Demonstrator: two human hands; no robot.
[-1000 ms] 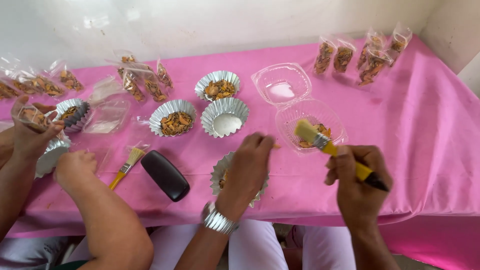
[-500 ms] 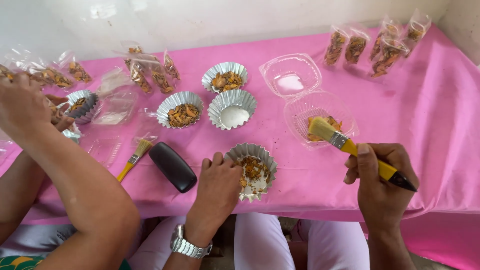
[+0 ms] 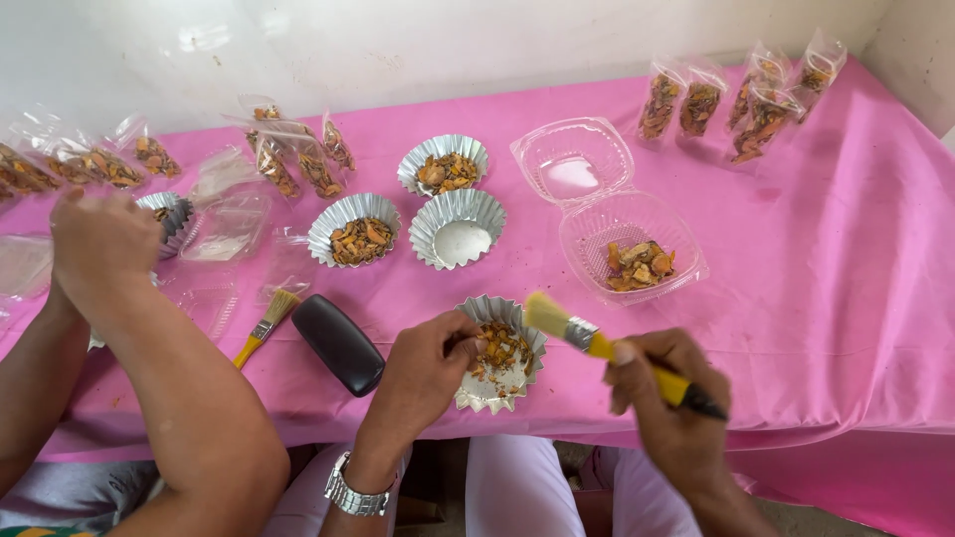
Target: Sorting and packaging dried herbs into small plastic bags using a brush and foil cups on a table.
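Yellow-handled, the paintbrush (image 3: 607,348) sits in the right hand (image 3: 667,398), whose fingers are curled tight round the handle, its pale bristles pointing left over the rim of a crinkled foil cup (image 3: 497,353) at the near edge of the pink tablecloth (image 3: 826,288). The left hand (image 3: 428,373), a metal watch (image 3: 350,494) on its wrist, grips that cup's left rim, fingers bent and fingertips dipping among the orange-brown dried pieces inside. The cup lies between the two hands, touching the left one.

Just left of it lie a black case (image 3: 338,343) and a second brush (image 3: 261,326). At the near left, another person's forearm (image 3: 189,398) rises to a loosely closed hand (image 3: 99,244). Farther back stand three more foil cups (image 3: 456,227), one of them without pieces, and an open clear clamshell box (image 3: 627,234) holding some pieces. Small filled clear bags (image 3: 696,104) line the far edge.
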